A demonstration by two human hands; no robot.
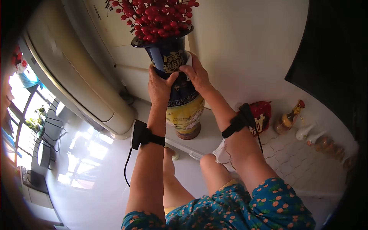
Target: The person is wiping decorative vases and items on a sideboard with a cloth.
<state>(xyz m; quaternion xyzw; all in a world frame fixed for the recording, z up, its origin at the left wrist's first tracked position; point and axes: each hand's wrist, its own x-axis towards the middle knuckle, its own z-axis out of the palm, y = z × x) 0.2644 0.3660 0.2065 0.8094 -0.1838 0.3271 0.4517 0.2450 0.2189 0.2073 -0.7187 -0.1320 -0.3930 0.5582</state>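
A tall ceramic vase [184, 115] stands before me, dark blue at the neck and yellow with a painted scene lower down. Sprays of artificial red berries [155, 23] fill its flared mouth. My left hand [161, 86] grips the left side of the neck, its thumb across the front. On the right side of the neck, my right hand [198, 73] presses a white cloth [189, 64] against the vase. The fingers of both hands are partly hidden behind the neck. Gold characters decorate the neck between my hands.
A tall cream floor-standing air conditioner [83, 74] rises at the left. A red bag [260, 113], a bottle-shaped ornament [289, 119] and small figurines [312, 133] stand on the lace-covered surface [296, 161] at right. Above it is a black television screen [330, 63].
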